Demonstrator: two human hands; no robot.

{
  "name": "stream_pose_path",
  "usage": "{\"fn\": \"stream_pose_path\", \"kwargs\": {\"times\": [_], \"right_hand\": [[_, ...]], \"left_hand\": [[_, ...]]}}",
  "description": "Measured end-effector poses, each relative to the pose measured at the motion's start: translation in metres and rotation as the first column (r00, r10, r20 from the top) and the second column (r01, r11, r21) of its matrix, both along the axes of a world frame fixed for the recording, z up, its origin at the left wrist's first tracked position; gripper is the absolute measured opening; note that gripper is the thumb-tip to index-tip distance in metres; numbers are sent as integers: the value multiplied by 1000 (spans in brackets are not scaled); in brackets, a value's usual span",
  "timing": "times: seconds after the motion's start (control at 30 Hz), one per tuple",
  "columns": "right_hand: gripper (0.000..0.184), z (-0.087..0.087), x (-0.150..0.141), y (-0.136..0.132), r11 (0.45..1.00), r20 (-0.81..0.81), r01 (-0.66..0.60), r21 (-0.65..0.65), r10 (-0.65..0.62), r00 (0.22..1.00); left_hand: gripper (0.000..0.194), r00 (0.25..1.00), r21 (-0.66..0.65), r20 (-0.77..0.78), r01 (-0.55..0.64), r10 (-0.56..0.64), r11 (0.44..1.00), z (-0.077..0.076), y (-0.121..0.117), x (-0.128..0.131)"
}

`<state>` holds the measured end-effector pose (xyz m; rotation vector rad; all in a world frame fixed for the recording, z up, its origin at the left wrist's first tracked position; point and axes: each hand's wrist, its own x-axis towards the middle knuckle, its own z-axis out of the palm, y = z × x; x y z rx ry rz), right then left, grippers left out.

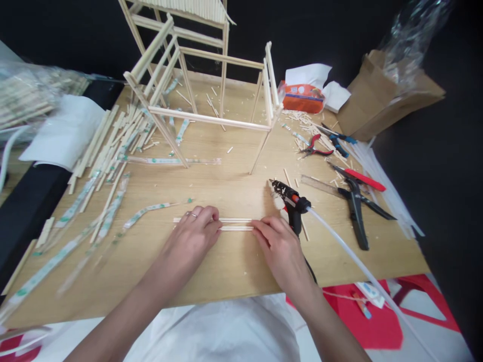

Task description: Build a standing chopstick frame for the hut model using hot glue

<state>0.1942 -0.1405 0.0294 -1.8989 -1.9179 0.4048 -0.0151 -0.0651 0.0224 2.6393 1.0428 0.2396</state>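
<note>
Thin pale wooden sticks (pixel 237 221) lie side by side on the table in front of me, with a narrow gap between them. My left hand (pixel 198 229) is closed around their left part, its fingertips pressed on the wood. At the right end, my right hand (pixel 277 241) pinches the sticks between thumb and fingers. Just beyond that hand rests a black hot glue gun (pixel 290 198) with a long whitish glue stick (pixel 350 254) running out of its back. Parts of the sticks are hidden under my fingers.
A frame of wooden sticks (pixel 211 120) stands at the back. Loose sticks and plastic wrappers (pixel 151 161) lie left. Red-handled pliers (pixel 315 148), black cutters (pixel 356 211), an orange tissue pack (pixel 302 98) and a brown paper bag (pixel 372 95) are at the right.
</note>
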Motion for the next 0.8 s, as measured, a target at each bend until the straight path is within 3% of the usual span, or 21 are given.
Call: {"fn": "stream_pose_path", "kwargs": {"times": [0.2,0.43,0.63,0.73,0.8], "right_hand": [[16,4,-14,5,999,-35,-53,11,53,998],[14,-1,-23,15,996,-26,-82,-44,80,996],[13,4,-25,21,987,-40,-118,-108,114,993],[12,4,-24,23,985,-52,-131,-113,126,991],[12,4,-24,23,985,-56,-136,-102,131,990]], "left_hand": [[19,1000,-3,6,-9,9,1000,4,-1,1],[18,1000,-6,5,-8,8,1000,-2,-1,0],[18,999,-26,-22,-44,43,999,9,-8,3],[24,994,44,33,-106,104,993,10,-10,-12],[41,973,129,64,-229,223,965,6,-8,-33]]}}
